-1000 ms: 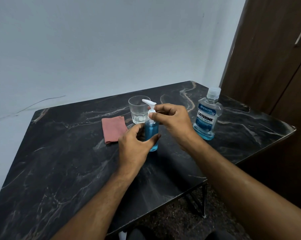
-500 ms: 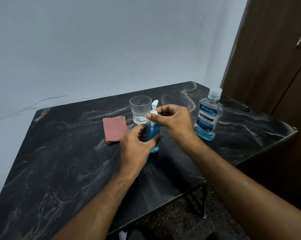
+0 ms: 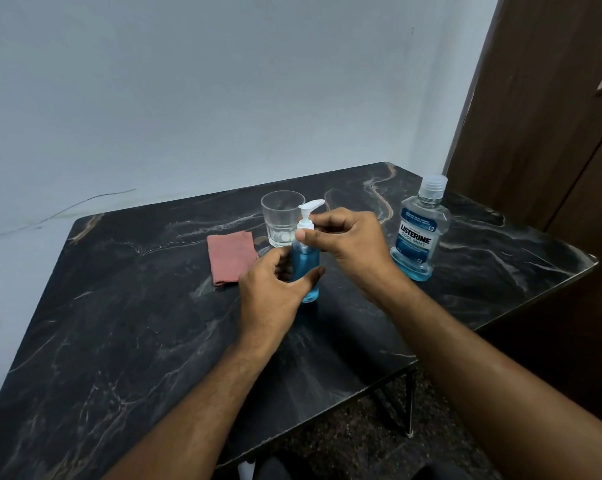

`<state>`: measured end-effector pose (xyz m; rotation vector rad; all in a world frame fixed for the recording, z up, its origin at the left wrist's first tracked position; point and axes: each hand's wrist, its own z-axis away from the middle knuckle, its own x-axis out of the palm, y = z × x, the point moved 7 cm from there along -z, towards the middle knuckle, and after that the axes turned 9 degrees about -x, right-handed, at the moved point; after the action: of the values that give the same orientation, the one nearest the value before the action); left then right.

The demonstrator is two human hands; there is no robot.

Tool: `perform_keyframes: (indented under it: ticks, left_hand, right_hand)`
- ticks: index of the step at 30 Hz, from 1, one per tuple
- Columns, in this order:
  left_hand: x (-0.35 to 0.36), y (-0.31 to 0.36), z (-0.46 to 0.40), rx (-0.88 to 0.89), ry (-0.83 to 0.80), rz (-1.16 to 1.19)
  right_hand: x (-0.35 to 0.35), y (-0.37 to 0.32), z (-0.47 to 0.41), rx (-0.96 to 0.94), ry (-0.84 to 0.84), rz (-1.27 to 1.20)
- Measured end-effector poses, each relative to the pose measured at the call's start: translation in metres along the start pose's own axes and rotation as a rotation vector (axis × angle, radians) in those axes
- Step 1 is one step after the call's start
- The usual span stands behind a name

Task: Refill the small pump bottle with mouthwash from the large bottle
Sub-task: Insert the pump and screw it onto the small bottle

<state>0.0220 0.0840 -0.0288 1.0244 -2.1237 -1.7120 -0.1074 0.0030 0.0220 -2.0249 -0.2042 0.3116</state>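
The small pump bottle (image 3: 306, 268), clear with blue liquid and a white pump head, stands upright mid-table. My left hand (image 3: 275, 296) wraps around its body from the left. My right hand (image 3: 348, 240) pinches the white collar below the pump head, whose nozzle points right. The large mouthwash bottle (image 3: 420, 230), capped and with a little blue liquid at the bottom, stands upright to the right, clear of both hands.
An empty drinking glass (image 3: 281, 218) stands just behind the pump bottle. A folded pink cloth (image 3: 231, 256) lies to the left of it. The black marble table (image 3: 119, 323) ends close at the right, by a brown wooden door (image 3: 552, 116).
The pump head has rotated: its nozzle pointed left, then away, and now right. My right hand's fingers shifted on the collar. My left hand stayed on the bottle.
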Motion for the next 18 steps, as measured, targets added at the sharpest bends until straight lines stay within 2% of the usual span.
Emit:
perform_keyframes:
  ticks: [5,18]
  left_hand:
    - [0.0,0.0,0.001,0.009,0.005,-0.009]
    - [-0.003,-0.004,0.001,-0.085,0.054,-0.007]
  right_hand:
    - [0.004,0.002,0.002,0.055,0.074,0.012]
    - [0.014,0.004,0.008,0.045,0.29,0.209]
